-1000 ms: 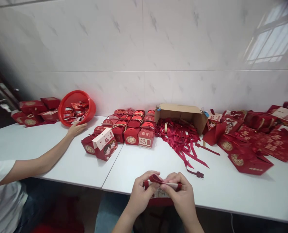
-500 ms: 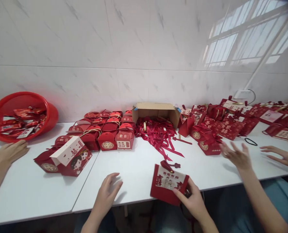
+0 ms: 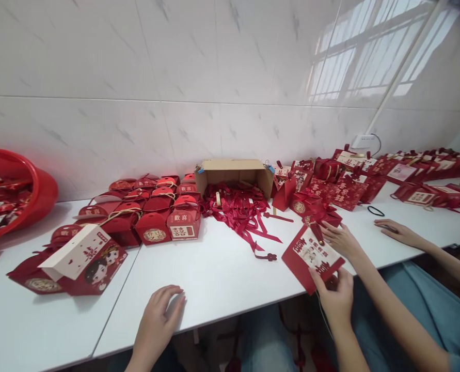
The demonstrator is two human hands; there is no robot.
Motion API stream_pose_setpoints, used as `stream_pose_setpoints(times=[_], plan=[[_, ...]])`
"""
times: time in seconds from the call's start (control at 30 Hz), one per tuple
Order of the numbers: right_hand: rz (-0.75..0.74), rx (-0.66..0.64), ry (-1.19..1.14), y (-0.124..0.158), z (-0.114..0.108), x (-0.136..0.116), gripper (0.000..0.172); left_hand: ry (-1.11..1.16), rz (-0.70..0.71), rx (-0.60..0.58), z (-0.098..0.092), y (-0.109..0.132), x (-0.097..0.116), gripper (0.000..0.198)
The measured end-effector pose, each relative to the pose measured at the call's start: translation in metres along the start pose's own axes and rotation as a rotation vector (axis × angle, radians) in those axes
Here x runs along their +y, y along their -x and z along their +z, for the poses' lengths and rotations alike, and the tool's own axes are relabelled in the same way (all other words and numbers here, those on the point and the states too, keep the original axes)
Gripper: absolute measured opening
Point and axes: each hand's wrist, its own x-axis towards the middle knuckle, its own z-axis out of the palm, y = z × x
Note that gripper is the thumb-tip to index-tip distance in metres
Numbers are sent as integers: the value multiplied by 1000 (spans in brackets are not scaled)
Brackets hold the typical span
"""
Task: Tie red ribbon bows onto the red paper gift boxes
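Note:
In the head view my right hand (image 3: 336, 299) grips the lower right corner of a red gift box (image 3: 301, 263) with a white printed label and a dark red strap on top. The box is tilted above the table's front edge. Another person's hand (image 3: 340, 240) is close behind it; whether that hand touches the box I cannot tell. My left hand (image 3: 160, 318) rests at the table's front edge, empty, fingers loosely curved and thumb apart. Past the held box lies a small dark red strap with a flower-shaped end (image 3: 267, 257).
A cardboard box (image 3: 233, 165) spills red ribbons (image 3: 245, 212). Several red boxes (image 3: 154, 230) stand left of it, with a cream-topped box (image 3: 98, 263) nearer. A red basin (image 3: 44, 194) holds packets. More gift boxes (image 3: 346, 191) and a black loop (image 3: 376, 211) lie right, beside another person's hand (image 3: 398, 232).
My right hand has carried the gift box to the right and slightly up, tilting it. The neighbour's hand has moved in behind it. The whole view has turned right.

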Motion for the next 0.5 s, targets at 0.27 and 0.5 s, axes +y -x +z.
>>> stream_pose_setpoints(times=[0.27,0.5], plan=[[37,-43,-226,-8,23,-6,53,2,-15,20,1,-3,0,25],[159,-34,-186,-42,31,10,90,186,-178,41,2,0,0,33]])
